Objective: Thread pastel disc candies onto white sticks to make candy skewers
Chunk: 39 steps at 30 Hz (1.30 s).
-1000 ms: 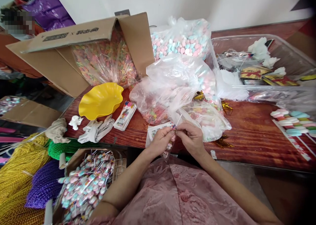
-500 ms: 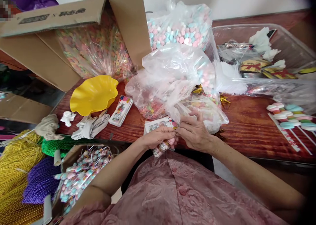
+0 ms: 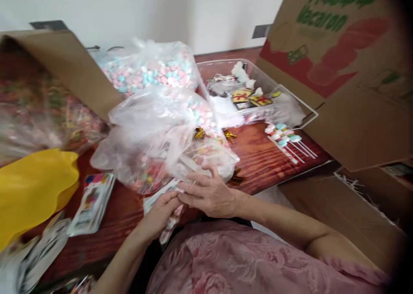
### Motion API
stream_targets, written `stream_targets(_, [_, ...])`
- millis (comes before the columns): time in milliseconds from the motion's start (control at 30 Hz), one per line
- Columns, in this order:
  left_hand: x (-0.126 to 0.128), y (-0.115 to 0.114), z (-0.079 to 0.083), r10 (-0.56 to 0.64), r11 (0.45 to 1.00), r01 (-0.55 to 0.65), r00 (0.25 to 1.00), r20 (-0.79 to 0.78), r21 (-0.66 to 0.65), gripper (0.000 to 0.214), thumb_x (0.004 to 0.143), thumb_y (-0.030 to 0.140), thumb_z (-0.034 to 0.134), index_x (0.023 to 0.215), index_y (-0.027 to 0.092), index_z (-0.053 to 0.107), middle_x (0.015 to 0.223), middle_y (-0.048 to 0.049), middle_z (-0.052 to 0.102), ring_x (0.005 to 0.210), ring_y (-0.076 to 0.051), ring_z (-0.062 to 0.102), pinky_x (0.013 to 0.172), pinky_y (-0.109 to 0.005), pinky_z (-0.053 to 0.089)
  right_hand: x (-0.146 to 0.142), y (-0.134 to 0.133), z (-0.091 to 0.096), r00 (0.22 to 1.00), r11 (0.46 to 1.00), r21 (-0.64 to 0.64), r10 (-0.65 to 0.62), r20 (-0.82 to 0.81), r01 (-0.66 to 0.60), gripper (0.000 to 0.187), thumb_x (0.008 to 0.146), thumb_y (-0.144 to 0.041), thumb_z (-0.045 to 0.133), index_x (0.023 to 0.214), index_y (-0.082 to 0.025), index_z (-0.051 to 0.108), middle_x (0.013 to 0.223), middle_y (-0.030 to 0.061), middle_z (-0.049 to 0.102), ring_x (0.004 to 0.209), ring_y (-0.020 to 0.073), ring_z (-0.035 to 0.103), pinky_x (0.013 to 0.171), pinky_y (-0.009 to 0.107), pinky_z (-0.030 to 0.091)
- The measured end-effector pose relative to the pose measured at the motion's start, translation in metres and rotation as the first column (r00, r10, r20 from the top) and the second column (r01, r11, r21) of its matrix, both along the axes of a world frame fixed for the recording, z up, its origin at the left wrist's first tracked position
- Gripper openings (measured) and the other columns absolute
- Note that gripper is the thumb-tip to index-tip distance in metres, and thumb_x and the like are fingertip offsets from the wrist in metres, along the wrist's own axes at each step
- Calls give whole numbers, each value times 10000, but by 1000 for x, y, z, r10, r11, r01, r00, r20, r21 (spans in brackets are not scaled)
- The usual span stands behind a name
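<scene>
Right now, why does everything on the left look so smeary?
In the head view, motion blur smears the yellow bowl and the packets beside it; the hands, left hand and right hand, are sharper; the right edge darkens, and straight lines bend near the borders.

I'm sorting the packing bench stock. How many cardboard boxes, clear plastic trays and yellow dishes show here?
Cardboard boxes: 3, one at left, a printed one at right, a low one lower right
Clear plastic trays: 1
Yellow dishes: 1
Total: 5
</scene>
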State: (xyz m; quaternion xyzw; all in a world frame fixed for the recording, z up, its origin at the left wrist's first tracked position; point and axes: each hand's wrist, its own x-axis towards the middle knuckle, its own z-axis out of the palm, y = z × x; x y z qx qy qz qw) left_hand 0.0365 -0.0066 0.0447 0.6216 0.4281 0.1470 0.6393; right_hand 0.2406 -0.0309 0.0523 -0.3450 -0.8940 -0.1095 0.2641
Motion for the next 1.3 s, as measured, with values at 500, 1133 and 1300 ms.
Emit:
stream_targets(500, [45, -20, -3, -115, 549, 413, 898, -424, 726, 298, 953, 201, 373, 815, 177, 636, 789, -55, 606, 705, -155, 543, 652, -266, 403, 42, -51, -32, 873, 872, -447, -366, -322, 200, 196, 899, -144, 489, 767, -185, 629, 698, 26, 632, 725, 156, 516, 701, 293, 400])
stream_targets(1133, [18, -28, -7, 376, 920, -366, 925, 50, -142, 413, 735, 571, 665, 736, 162, 607, 531, 50, 486, 357, -32, 306, 324, -159, 244, 190, 82, -53, 681, 574, -563, -732, -26, 595, 177, 787, -157, 572, 800, -208, 741, 932, 61, 724, 857, 181, 629, 805, 294, 470])
stream_targets(1300, [12, -27, -10, 401, 900, -382, 914, 58, -209, 424, 747, 581, 652, 769, 160, 604, 547, 53, 509, 331, -32, 323, 280, -158, 288, 197, 48, -48, 657, 579, -597, -745, -113, 554, 176, 790, -225, 570, 769, -194, 742, 823, 59, 738, 755, 187, 650, 747, 299, 491])
